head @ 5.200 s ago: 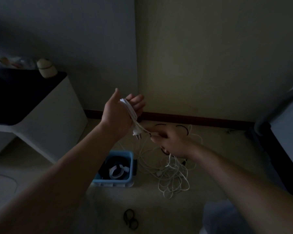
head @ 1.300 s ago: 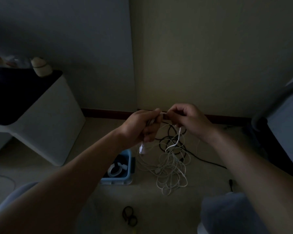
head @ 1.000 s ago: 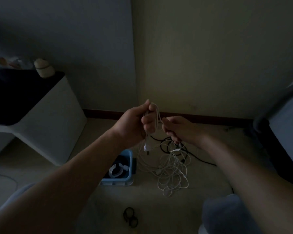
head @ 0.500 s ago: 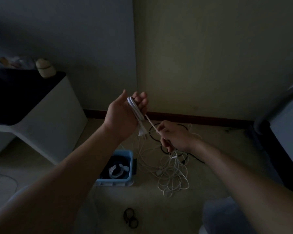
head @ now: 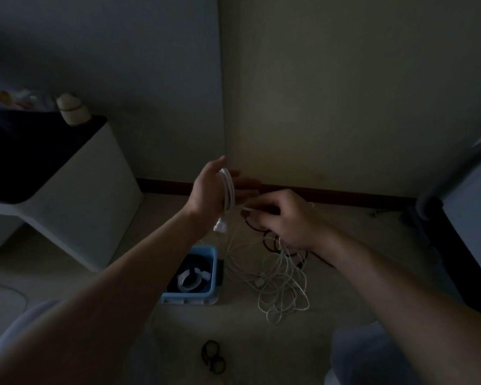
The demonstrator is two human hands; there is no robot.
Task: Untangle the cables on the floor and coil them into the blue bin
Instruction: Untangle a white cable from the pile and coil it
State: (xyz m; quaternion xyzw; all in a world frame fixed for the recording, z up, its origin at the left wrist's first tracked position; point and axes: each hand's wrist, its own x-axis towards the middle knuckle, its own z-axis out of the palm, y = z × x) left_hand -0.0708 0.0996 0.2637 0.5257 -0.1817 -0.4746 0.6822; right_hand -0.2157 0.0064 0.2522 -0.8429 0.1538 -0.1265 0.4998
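Observation:
My left hand [head: 210, 190] is raised with its fingers extended and a white cable [head: 228, 190] wound in loops around the palm. Its white plug [head: 220, 225] dangles just below the hand. My right hand [head: 285, 218] pinches the same cable right beside the left palm. The loose rest of the cable hangs down to a white tangle [head: 282, 284] on the floor, mixed with a black cable [head: 272, 243] behind it. The blue bin [head: 210, 276] stands on the floor left of the tangle and holds a coiled white cable [head: 190, 279] on dark coils.
A white cabinet [head: 75, 201] with a dark top stands at the left, with small items at its back. A small black looped cable [head: 213, 357] lies on the floor near me. Dark furniture [head: 461, 245] fills the right edge. Walls meet in a corner behind.
My right hand has come up against the left palm, laying another turn of white cable around it. The left hand stays raised and the floor tangle is slightly shorter.

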